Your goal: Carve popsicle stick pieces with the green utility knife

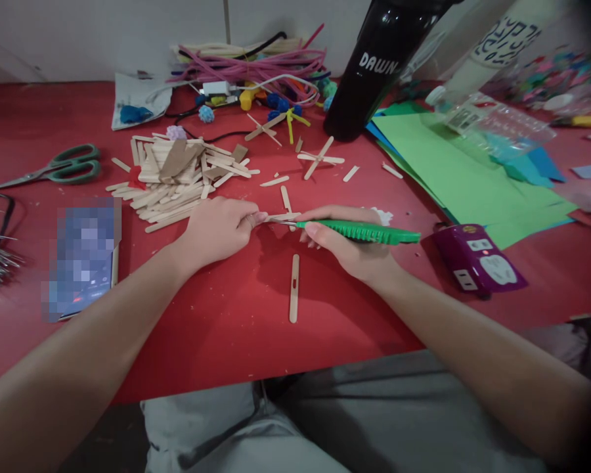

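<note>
My right hand (347,240) is closed round a green utility knife (374,232), its metal blade (283,223) pointing left. With closed fingertips my left hand (221,226) pinches the left end of a wooden craft stick (282,217). The blade lies along or against this stick; exact contact is too small to tell. Behind it, another craft stick (286,196) lies partly covered on the red table (217,341). Nearer to me rests a craft stick with a slot cut in its middle (294,302).
Left lie a craft-stick pile (167,197), green-handled scissors (73,164) and a phone (86,263). Behind are crossed sticks (320,158), pink pipe cleaners (256,66) and a black tumbler (374,66). Right are green paper (463,164) and a purple power adapter (477,259).
</note>
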Demonstrator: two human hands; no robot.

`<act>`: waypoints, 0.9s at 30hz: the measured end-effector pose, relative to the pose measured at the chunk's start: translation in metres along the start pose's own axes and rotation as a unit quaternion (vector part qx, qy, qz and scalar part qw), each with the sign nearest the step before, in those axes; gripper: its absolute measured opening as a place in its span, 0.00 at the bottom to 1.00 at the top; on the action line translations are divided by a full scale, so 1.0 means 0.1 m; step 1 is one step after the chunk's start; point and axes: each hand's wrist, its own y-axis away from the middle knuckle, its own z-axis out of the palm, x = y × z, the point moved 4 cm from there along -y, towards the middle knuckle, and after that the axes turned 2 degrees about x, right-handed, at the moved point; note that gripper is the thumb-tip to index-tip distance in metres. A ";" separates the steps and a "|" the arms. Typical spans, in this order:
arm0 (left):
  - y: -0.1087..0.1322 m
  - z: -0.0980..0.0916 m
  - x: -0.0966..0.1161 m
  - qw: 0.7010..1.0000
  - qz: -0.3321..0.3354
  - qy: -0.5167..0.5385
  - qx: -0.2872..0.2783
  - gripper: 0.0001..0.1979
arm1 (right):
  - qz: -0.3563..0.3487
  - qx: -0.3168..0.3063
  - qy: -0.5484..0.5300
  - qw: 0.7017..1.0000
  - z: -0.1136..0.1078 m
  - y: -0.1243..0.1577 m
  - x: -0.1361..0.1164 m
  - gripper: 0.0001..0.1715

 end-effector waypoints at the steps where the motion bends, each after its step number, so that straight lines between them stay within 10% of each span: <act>1: 0.00 0.00 0.00 1.000 0.001 0.002 -0.002 0.22 | 0.003 0.002 -0.004 1.000 0.00 0.00 0.00 0.08; 27: 0.01 -0.01 0.02 1.000 -0.007 -0.003 -0.008 0.21 | 0.015 0.040 0.004 0.999 -0.06 0.00 0.01 0.06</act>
